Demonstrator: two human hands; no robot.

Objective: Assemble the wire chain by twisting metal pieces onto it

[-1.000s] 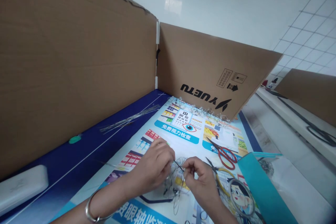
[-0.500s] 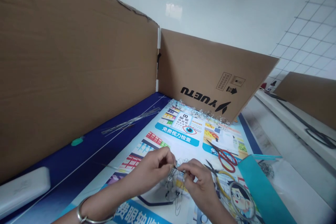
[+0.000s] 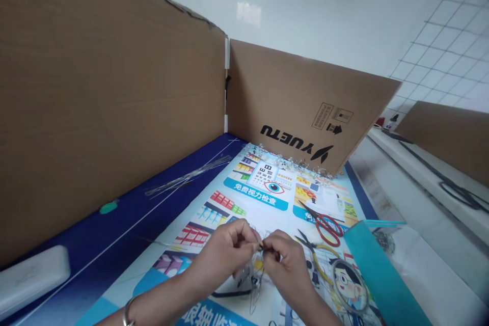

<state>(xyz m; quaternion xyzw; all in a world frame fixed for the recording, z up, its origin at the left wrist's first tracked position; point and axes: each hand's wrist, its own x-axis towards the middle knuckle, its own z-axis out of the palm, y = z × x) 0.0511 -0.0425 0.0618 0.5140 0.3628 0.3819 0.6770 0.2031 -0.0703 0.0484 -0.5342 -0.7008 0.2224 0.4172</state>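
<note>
My left hand [image 3: 225, 249] is closed in a pinch above the printed sheet, a metal bangle on its wrist. Fingertip to fingertip with it, my right hand [image 3: 284, 257] pinches at the same spot. Between and below them hangs a loose tangle of thin wire [image 3: 254, 290] with small dark bits in it. Both hands grip this wire; the exact point they hold is partly hidden by the fingers. Right of my right hand lie yellow-handled pliers [image 3: 324, 249] and red-handled scissors [image 3: 328, 229], with a coil of wire [image 3: 335, 285] nearer to me.
Cardboard panels [image 3: 114, 86] wall off the left and the back [image 3: 286, 91]. Small wire pieces [image 3: 298, 163] line the back panel's foot. Straight wires [image 3: 187, 175] and a green blob [image 3: 109, 207] lie left, a white case [image 3: 34, 280] nearer. A teal-edged container [image 3: 382, 270] stands right.
My right hand has moved in against my left fingertips, closing the small gap between them. The view has shifted slightly; the tools lie as before.
</note>
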